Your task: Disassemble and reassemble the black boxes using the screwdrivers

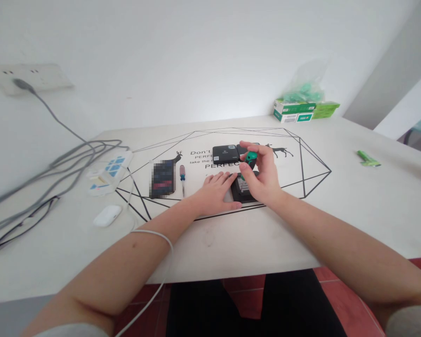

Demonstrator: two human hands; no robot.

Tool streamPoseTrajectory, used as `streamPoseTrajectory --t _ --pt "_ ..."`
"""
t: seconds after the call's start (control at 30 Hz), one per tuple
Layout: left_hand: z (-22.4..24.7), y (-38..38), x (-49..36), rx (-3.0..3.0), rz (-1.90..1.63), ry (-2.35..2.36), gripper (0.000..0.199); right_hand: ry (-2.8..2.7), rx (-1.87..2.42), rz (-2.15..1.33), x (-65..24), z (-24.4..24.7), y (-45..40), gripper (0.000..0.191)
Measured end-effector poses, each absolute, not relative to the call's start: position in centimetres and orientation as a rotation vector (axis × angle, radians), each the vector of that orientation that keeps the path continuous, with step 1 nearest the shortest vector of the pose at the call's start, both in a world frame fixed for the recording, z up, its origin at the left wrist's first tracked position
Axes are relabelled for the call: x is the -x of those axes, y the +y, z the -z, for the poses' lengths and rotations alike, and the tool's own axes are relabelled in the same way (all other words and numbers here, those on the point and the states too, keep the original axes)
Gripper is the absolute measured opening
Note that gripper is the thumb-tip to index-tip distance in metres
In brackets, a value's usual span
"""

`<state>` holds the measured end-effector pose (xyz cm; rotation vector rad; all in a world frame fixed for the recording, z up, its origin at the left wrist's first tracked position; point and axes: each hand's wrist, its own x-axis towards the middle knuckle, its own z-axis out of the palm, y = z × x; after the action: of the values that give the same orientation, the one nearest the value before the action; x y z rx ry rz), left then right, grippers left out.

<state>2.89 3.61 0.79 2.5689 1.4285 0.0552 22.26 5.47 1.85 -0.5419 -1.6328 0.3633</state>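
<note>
My right hand (265,181) is closed around a screwdriver with a green and black handle (251,159), held above an open black case (241,195). Inside the case, a lighter part with markings shows partly; the screwdriver's tip is hard to make out. Lying flat, my left hand (214,191) has its fingers stretched out and touches the case's left side. Just beyond my hands is a black rectangular piece (225,153) with small labels, and another dark piece beside it is partly hidden by my right fingers.
Left of my hands lie a second screwdriver (182,174) and a blurred-out phone-like object (162,179). Further left are a white earbud case (107,216), a power strip (112,172), cables and glasses (24,224). Green boxes (296,108) stand back right; a green packet (368,159) lies right.
</note>
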Motion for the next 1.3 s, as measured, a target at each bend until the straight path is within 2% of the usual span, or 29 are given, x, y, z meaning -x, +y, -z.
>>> streamPoseTrajectory --t 0.17,0.4,0.47,0.6,0.67,1.1,1.3 --pt "-0.8 3.6 -2.9 -2.555 -0.040 1.433 0.108 -1.616 0.617 -0.213 -22.4 -2.1 6.0 0.029" --pt "-1.0 3.4 -2.8 -2.563 -0.119 1.351 0.106 -1.556 0.659 -0.290 -22.5 -1.9 6.4 0.033" --pt "-1.0 3.3 -2.8 -2.637 -0.286 1.235 0.089 -1.545 0.651 -0.292 -22.5 -2.0 6.3 0.033" --pt "-0.9 3.1 -2.8 -2.754 -0.610 1.059 0.040 -1.515 0.630 -0.285 -22.5 -2.1 6.4 0.032" --pt "-0.8 3.3 -2.8 -2.769 -0.664 0.996 0.030 -1.502 0.622 -0.278 -22.5 -2.0 6.5 0.033" --pt "-0.4 4.0 -2.9 -2.800 -0.681 0.979 0.037 -1.461 0.565 -0.284 -22.6 -2.1 6.6 0.033" --pt "-0.1 5.0 -2.1 -2.790 -0.534 1.464 0.028 -1.452 0.678 -0.231 -23.5 -2.1 8.0 0.038"
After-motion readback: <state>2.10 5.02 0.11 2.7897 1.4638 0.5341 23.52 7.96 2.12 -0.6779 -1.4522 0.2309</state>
